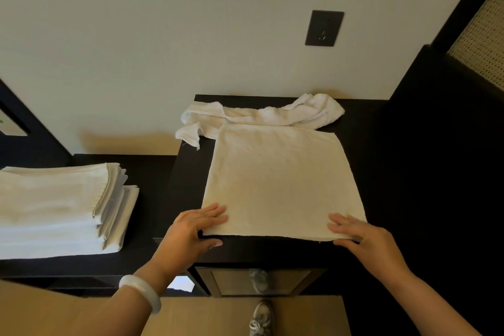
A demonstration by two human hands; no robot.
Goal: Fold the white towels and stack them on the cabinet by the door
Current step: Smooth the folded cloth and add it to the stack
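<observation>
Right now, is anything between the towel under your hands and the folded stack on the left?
Nothing visible. The left hand and right hand rest on the flat towel; only bare cabinet top lies between it and the folded stack. The crumpled towel sits behind, by the wall, off that path.

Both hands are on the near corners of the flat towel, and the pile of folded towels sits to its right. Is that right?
No. The head view shows the pile to the left of the flat towel, not the right. The left hand and right hand are indeed on its near corners.
</observation>
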